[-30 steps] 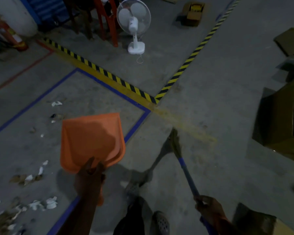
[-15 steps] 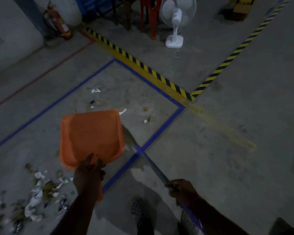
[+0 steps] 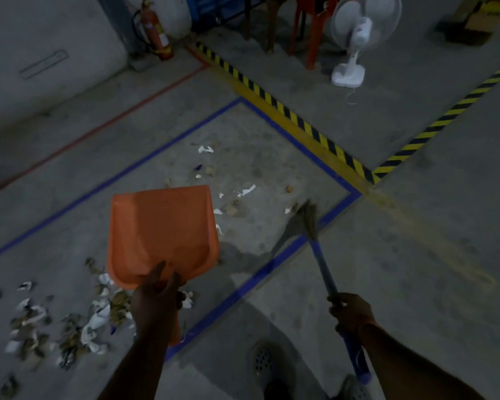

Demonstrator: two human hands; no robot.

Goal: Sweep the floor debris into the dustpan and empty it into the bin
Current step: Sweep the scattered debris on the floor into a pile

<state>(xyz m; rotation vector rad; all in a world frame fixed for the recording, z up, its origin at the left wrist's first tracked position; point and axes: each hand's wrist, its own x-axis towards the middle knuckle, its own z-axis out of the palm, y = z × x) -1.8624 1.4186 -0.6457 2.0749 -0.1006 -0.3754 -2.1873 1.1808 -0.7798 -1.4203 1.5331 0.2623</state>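
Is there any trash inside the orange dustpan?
No, the orange dustpan held by the left hand shows only bare plastic inside, while the scraps lie on the floor.

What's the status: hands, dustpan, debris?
Left hand grips orange dustpan, empty, off floor. Right hand grips broom. Debris pile unswept.

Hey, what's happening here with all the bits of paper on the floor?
A person is sweeping up. Their left hand holds an orange dustpan above the floor, with nothing visible in it. Their right hand grips a blue-handled broom whose bristles reach the scattered scraps inside the blue floor line. A bigger pile of debris lies at lower left, not yet collected.
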